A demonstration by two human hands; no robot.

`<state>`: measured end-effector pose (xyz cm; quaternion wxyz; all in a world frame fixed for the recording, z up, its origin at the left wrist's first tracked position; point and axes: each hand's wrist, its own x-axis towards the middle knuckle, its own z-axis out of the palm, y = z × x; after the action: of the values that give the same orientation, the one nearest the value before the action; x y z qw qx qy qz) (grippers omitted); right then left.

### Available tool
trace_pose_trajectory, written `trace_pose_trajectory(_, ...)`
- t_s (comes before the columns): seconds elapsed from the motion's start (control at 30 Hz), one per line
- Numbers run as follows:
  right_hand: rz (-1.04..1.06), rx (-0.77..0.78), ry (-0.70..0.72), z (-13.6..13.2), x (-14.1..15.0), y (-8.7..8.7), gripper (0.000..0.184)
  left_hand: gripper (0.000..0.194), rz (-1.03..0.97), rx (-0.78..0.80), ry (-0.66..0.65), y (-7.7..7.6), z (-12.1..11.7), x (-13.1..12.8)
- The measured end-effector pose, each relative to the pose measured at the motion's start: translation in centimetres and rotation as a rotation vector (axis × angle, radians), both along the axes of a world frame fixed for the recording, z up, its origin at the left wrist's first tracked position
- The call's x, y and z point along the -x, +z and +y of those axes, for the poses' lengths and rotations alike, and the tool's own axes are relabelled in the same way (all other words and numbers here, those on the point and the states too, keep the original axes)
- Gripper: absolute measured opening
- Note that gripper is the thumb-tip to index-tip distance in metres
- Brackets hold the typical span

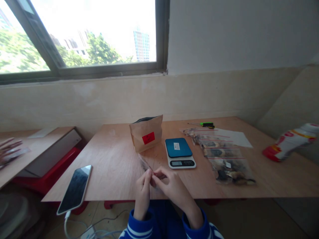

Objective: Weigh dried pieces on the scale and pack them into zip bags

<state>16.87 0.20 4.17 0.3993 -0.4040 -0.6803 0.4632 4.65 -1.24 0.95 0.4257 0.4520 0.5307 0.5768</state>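
Close to the table's front edge, my left hand [143, 190] and my right hand [173, 185] meet, fingertips pinched on a small clear plastic bag [144, 162]. It is seen nearly edge-on, so its contents cannot be made out. Beyond the hands stands a brown paper pouch [136, 136] with a red label, its top open. Right of the pouch lies a digital scale [178, 148] with a blue plate and a lit display. Several clear zip bags [230, 167] with red seal lines and dark and tan pieces inside overlap in a row farther right.
A phone [76, 187] on a white cable overhangs the table's [112, 166] left front edge. White paper [240, 138] and a green-black screwdriver [205, 124] lie at the back right. A tilted white-red bottle [290, 142] is far right. Another person's hand [10, 147] shows at the neighbouring table.
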Motion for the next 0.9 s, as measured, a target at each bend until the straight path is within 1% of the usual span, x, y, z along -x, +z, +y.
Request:
trace_pose_trajectory(0.23, 0.023, -0.027, 0.048, 0.8, -1.2, -0.2, 0.028, 0.046, 0.156, -0.061, -0.064, 0.1, 0.0, -0.1)
trace_pose_trajectory(0.37, -0.035, -0.074, -0.006, 0.8, -1.2, -0.5, 0.024, 0.044, 0.201, -0.074, -0.081, -0.1, 0.2, -0.2)
trace_pose_trajectory(0.47, -0.115, -0.175, -0.163, 0.9, -0.7, -1.2, 0.020, 0.042, 0.236, -0.103, -0.118, -0.3, 0.2, -0.3)
trace_pose_trajectory(0.57, -0.105, -0.249, -0.396, 1.5, -0.7, -2.2, 0.018, 0.042, 0.317, -0.128, -0.185, -0.3, 0.2, -0.4)
trace_pose_trajectory(0.63, -0.026, -0.226, -0.548, 2.0, -1.5, -2.8, 0.021, 0.044, 0.366, -0.122, -0.214, -0.3, 0.1, -0.4)
trace_pose_trajectory(0.7, 0.102, -0.168, -0.673, 2.5, -2.7, -3.1, 0.025, 0.046, 0.367, -0.119, -0.186, -0.4, 0.2, -0.2)
trace_pose_trajectory(0.77, 0.245, -0.102, -0.743, 2.7, -4.0, -3.0, 0.032, 0.048, 0.301, -0.123, -0.133, -0.7, 0.4, 0.2)
trace_pose_trajectory(0.8, 0.308, -0.077, -0.755, 2.8, -4.5, -2.7, 0.034, 0.048, 0.243, -0.125, -0.107, -1.0, 0.7, 0.4)
trace_pose_trajectory(0.9, 0.426, -0.039, -0.722, 2.7, -4.9, -1.6, 0.037, 0.049, 0.014, -0.081, -0.048, -2.3, 1.8, 0.5)
